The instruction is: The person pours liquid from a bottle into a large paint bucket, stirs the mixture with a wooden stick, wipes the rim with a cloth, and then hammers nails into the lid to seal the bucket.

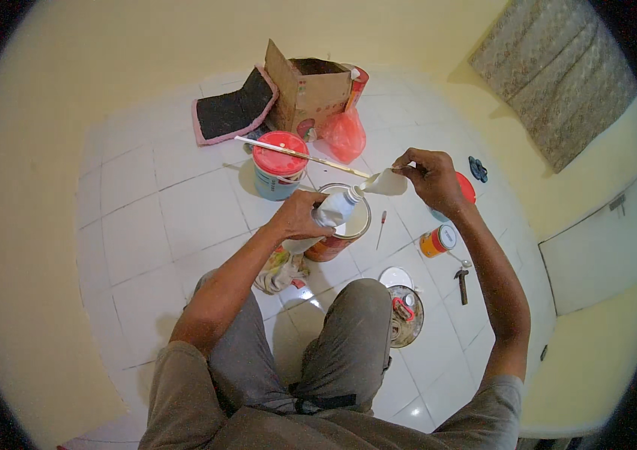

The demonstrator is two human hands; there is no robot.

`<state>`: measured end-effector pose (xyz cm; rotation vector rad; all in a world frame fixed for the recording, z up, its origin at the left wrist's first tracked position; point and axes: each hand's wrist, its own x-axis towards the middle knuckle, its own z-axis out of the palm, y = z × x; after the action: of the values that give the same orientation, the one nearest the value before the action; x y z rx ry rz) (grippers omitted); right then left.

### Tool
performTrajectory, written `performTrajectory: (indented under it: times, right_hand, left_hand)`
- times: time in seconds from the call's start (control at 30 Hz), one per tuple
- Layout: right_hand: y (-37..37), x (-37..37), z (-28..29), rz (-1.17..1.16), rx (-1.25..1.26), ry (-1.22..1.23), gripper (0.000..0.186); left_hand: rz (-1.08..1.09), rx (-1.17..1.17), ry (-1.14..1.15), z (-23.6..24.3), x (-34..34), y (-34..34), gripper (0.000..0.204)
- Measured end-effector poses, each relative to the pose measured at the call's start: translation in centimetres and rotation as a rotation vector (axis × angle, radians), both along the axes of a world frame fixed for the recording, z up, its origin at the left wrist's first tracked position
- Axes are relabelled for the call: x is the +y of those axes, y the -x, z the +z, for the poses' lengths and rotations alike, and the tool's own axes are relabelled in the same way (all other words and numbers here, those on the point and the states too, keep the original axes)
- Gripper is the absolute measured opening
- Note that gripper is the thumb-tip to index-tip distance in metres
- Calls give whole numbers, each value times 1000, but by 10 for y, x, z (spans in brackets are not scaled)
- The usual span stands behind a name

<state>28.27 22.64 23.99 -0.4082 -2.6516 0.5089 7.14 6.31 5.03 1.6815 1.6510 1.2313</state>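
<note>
White bottle (336, 208) slants lengthwise, narrow neck (354, 194) pointing away and rightward, left hand (300, 215) wrapped around it! Right hand (432, 176) pinches a piece (386, 182) (off-white, flared).

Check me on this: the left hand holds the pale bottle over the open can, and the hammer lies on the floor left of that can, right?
Not quite: the head view shows the hammer right of the open can; the left hand does hold the pale bottle over it.
</note>
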Motion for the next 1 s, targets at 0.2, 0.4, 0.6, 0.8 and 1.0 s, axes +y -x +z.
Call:
performTrajectory:
  times: [0.2, 0.4, 0.6, 0.8, 1.0]
  right_hand:
    - [5, -1, 7, 49, -34, -157, 9]
    - [10, -3, 13, 101, -52, -276, 6]
    - [14, -5, 20, 122, -94, -344, 5]
    - [19, -10, 27, 159, -102, -396, 3]
    - [21, -12, 31, 167, -148, -481, 5]
  left_hand:
    - [7, -2, -22, -7, 2, 1, 67]
    - [1, 5, -32, -6, 0, 2, 67]
    - [-8, -8, -56, -4, -1, 2, 67]
    - [-6, 0, -73, -8, 0, 5, 68]
    - [-2, 22, -81, -7, 0, 4, 69]
